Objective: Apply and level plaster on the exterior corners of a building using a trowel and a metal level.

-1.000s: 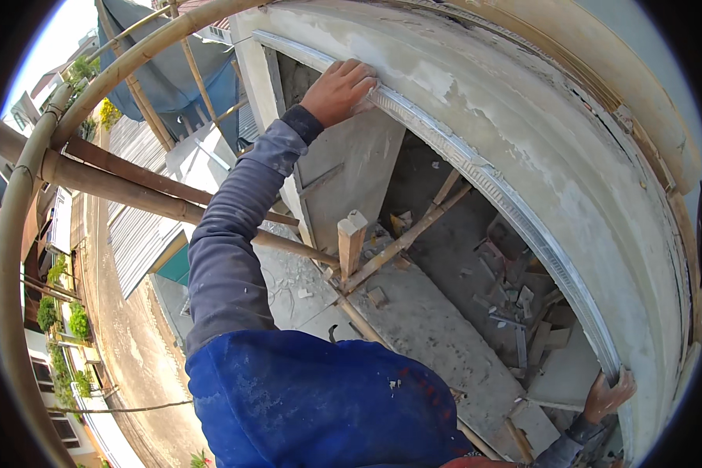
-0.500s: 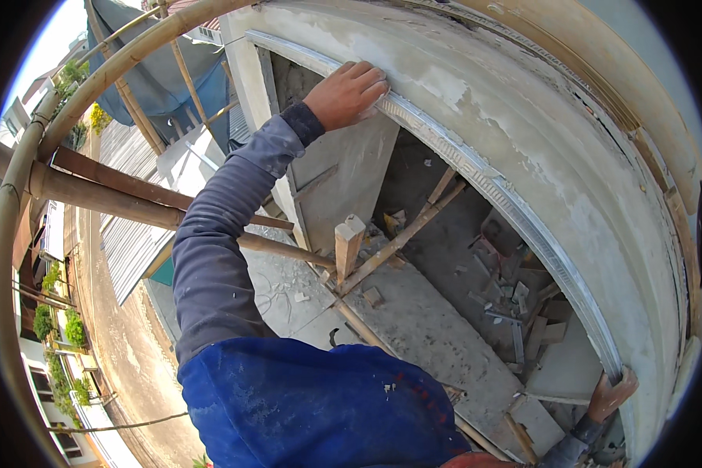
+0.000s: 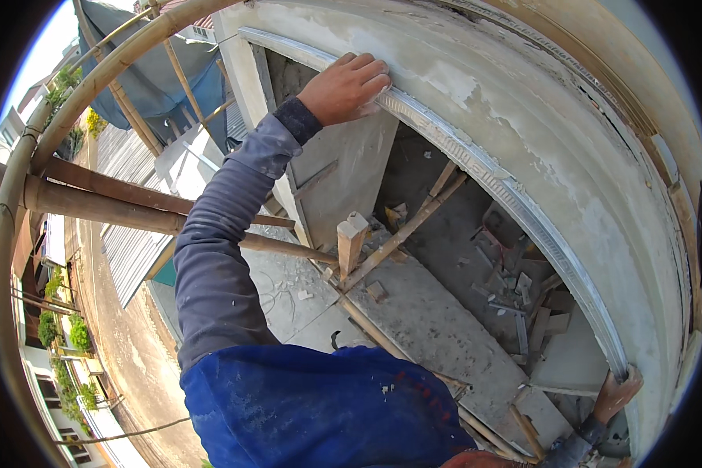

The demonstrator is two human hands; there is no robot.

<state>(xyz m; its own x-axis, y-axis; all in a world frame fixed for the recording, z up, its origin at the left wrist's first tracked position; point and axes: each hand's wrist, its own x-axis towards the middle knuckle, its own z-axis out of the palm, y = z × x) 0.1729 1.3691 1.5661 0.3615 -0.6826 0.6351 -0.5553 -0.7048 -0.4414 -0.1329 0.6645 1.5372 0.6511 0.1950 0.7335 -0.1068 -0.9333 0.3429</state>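
A long, silvery metal strip (image 3: 563, 249) runs along the lower edge of a plastered wall (image 3: 515, 132), above an opening. My left hand (image 3: 347, 87) is closed over the strip toward its upper left end, fingers bent over the wall side. Down at the right, my right hand (image 3: 618, 391) grips the strip's other end; its fingers are partly hidden. Between my hands, ridged grey mortar shows along part of the strip. Pale smears mark my left fingertips.
Bamboo scaffold poles (image 3: 101, 204) cross on the left. Below stand a wooden post (image 3: 351, 242) and a slanting timber (image 3: 405, 230) beside a concrete ledge (image 3: 437, 335). Inside the opening lie a wheelbarrow (image 3: 498, 226) and scattered rubble. A blue-grey tarp (image 3: 152, 70) hangs at the upper left.
Both hands keep their places on the strip. The view has shifted slightly; otherwise little differs.
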